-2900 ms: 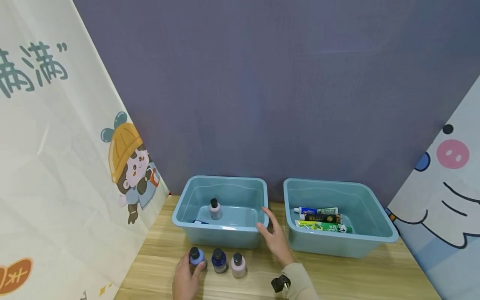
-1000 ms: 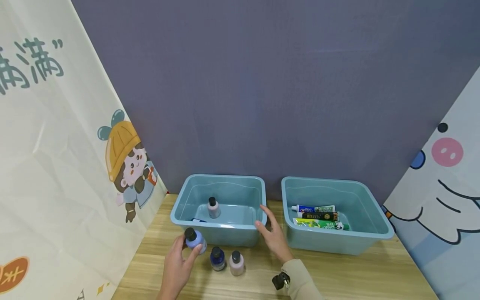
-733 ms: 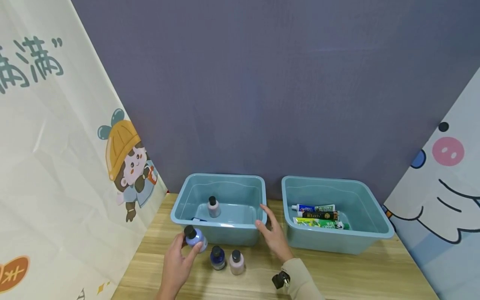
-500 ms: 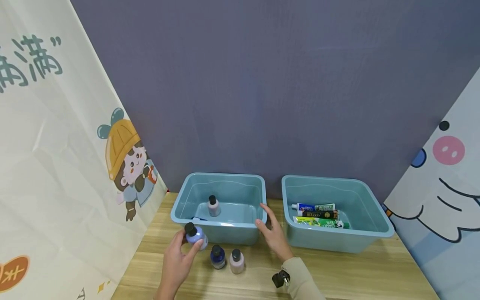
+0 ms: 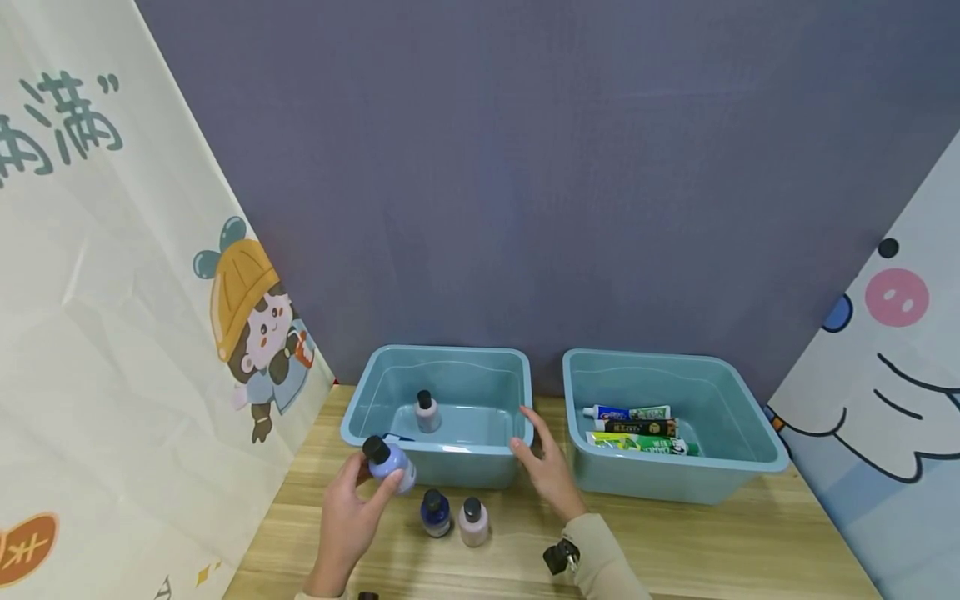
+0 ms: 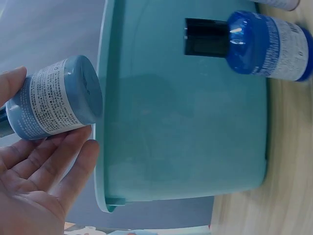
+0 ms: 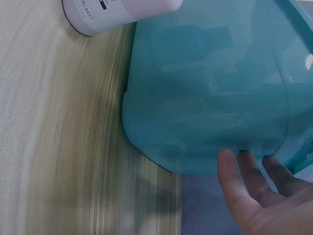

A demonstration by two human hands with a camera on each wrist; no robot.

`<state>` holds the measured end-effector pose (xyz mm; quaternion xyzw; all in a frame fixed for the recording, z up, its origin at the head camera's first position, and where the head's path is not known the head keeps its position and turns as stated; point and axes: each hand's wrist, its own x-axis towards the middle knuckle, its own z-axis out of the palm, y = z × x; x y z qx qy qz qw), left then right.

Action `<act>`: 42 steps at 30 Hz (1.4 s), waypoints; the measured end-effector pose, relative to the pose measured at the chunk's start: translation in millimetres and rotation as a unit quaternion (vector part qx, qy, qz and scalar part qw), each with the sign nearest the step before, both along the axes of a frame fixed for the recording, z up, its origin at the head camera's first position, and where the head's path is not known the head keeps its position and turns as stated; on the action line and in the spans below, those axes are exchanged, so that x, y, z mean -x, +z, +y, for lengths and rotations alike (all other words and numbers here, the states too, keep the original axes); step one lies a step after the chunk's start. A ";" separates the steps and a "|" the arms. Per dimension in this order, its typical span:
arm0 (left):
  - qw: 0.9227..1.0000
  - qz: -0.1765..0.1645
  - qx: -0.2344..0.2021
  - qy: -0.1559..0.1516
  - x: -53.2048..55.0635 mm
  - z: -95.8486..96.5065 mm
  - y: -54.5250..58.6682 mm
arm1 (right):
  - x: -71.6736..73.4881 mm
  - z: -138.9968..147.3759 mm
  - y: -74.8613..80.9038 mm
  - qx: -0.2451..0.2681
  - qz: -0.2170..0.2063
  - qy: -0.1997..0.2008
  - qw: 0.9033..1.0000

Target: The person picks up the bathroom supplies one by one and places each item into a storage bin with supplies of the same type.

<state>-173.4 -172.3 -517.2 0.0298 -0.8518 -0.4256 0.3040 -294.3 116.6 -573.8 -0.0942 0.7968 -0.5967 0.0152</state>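
Observation:
My left hand (image 5: 349, 515) holds a light blue bottle (image 5: 393, 472) with a black cap between thumb and fingers. This bottle is tilted, off the table, in front of the left teal bin's (image 5: 472, 467) front left corner. The left wrist view shows its printed label (image 6: 51, 98) and base. My right hand (image 5: 551, 468) rests its fingers against that bin's right end, with the thumb by the front rim. On the table before the bin stand a dark blue bottle (image 5: 436, 515) and a pale pink bottle (image 5: 473, 523), both black-capped. Another pale bottle (image 5: 427, 413) stands inside the bin.
A dark blue item (image 5: 396, 437) lies in the left bin, mostly hidden by its front wall. To the right, a second teal bin (image 5: 675, 483) contains several toothpaste tubes (image 5: 637, 427). A grey backdrop (image 5: 480, 183) rises behind the wooden table (image 5: 525, 567).
My left hand has taken the light blue bottle up off the table, tilting it and raising it toward the left bin's front rim. The right hand stays at the bin's right end.

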 end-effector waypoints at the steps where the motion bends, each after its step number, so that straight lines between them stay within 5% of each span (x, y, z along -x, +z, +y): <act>1: 1.000 0.001 -0.002 0.000 0.1 0.0 1.6 | 0.0 0.0 -0.1 0.002 -0.002 -0.001 1.000; 18: 0.999 0.020 0.024 -0.003 8.9 -3.1 18.2 | -1.5 -0.2 0.0 -0.001 0.005 -0.003 1.000; 27: 0.999 0.034 -0.018 -0.010 13.5 -1.6 31.5 | -1.1 -1.0 -0.3 0.000 0.001 -0.006 1.000; 42: 0.997 0.065 0.003 -0.034 32.3 -7.1 39.4 | -1.4 -0.5 0.0 0.002 -0.008 -0.004 1.000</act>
